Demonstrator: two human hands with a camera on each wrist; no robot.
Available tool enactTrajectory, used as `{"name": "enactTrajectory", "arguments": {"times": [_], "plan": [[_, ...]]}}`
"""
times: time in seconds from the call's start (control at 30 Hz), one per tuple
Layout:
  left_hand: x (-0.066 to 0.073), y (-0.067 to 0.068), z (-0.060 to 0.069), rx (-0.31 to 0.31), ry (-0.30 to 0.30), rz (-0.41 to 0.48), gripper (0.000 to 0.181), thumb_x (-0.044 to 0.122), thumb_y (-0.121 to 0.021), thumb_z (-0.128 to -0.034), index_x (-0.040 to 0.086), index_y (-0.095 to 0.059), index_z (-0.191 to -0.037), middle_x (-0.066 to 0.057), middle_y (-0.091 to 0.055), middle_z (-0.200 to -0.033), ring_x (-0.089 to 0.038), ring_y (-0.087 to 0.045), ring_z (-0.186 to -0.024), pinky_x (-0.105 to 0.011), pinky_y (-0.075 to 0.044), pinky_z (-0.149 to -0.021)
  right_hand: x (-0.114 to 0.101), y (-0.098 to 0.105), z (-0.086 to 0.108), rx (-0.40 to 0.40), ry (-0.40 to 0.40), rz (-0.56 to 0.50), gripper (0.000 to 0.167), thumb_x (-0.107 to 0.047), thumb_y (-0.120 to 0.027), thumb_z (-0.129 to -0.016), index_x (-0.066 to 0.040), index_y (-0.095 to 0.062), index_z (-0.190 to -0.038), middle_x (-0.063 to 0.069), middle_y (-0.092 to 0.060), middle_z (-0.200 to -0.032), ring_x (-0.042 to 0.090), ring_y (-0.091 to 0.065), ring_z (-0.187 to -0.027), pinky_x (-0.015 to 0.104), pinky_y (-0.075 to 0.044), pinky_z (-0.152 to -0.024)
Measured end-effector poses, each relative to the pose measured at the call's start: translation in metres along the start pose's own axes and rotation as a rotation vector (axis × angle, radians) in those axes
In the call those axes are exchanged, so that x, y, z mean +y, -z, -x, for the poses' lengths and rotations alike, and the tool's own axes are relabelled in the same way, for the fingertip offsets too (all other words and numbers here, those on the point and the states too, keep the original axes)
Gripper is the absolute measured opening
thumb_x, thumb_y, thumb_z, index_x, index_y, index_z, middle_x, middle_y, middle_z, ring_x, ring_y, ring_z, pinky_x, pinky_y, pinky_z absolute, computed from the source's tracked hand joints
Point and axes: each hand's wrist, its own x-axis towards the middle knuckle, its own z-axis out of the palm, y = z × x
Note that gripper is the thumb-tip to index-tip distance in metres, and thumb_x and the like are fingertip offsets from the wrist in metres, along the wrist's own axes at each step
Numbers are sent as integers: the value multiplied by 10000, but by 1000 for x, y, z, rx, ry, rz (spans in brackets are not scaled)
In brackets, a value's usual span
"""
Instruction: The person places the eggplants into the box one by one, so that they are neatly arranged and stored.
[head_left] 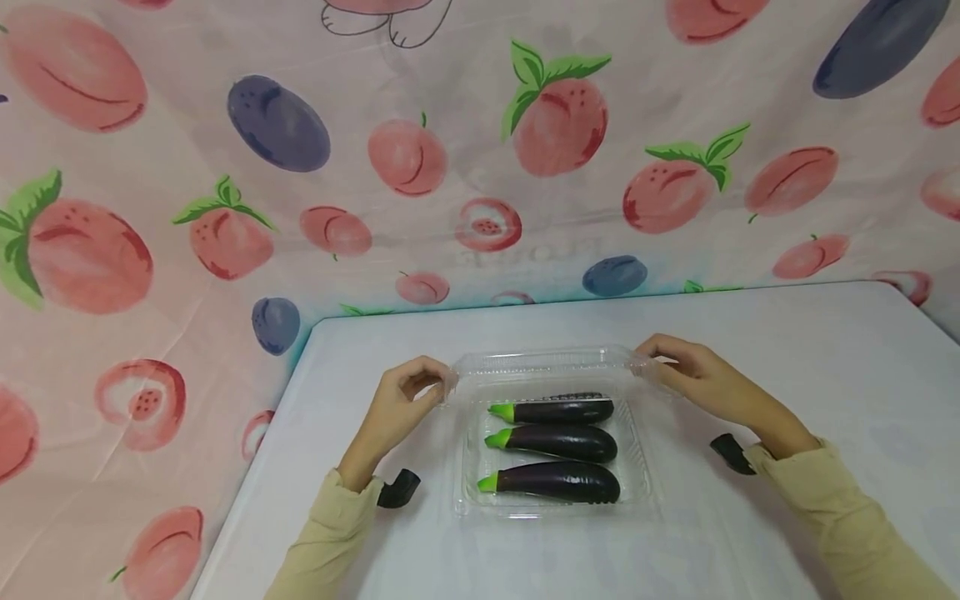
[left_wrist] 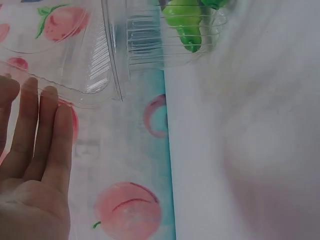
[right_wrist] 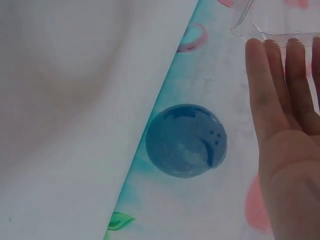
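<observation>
A clear plastic clamshell box (head_left: pixel 555 510) sits on the white table with its hinged lid (head_left: pixel 543 360) raised. Inside, three dark purple eggplants lie side by side, green stems pointing left: a far one (head_left: pixel 564 412), a middle one (head_left: pixel 562 442) and a near one (head_left: pixel 558 482). My left hand (head_left: pixel 401 400) pinches the lid's left edge between thumb and fingers. On the opposite side, my right hand (head_left: pixel 701 379) grips the lid's right edge. The left wrist view shows a green stem (left_wrist: pixel 187 22) through the ribbed clear wall; fingertips meet the lid edge in both wrist views.
The white table (head_left: pixel 825 358) reaches back to a hanging fruit-print cloth (head_left: pixel 480 167), which also runs along the left side. A black strap-like piece (head_left: pixel 399 489) shows at the left cuff and another black piece (head_left: pixel 732 454) at the right cuff.
</observation>
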Motion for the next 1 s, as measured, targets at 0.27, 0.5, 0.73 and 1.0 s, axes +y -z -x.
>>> {"name": "enactTrajectory", "arguments": {"times": [0.27,0.5,0.73,1.0], "plan": [[1,-2,11,-16,57,0,117,47,-636,-960,-24,-664,-1049,-159,-657,-1053,-127,-617,-1014,-235,-515,-971,-3,-1,6,-18,31,32,203,74,-574,-955,-6,-623,-1135,-41,-615,-1128,-8,-555,-1087,107,-468,-951],[-2,-7,19,-26,39,3,162,49,-666,-942,2,-660,-1097,-157,-655,-1106,-167,-627,-1078,-297,-509,-1008,-7,-5,10,-32,6,71,180,15,-638,-939,-35,-645,-1112,47,-627,-1120,17,-580,-1064,147,-496,-950],[-1,-10,27,-39,38,-24,216,47,-692,-919,47,-652,-1131,-114,-647,-1169,-183,-596,-1150,-336,-448,-1088,-8,-6,15,-30,-49,105,184,-55,-683,-928,-110,-654,-1100,28,-625,-1151,24,-576,-1097,149,-493,-957],[-3,-12,39,-61,21,-39,270,24,-681,-921,58,-626,-1183,-103,-618,-1260,-182,-542,-1237,-403,-433,-1104,-13,-10,23,-45,-38,193,255,-110,-730,-904,-145,-645,-1142,-10,-614,-1201,8,-556,-1119,182,-491,-927]]}}
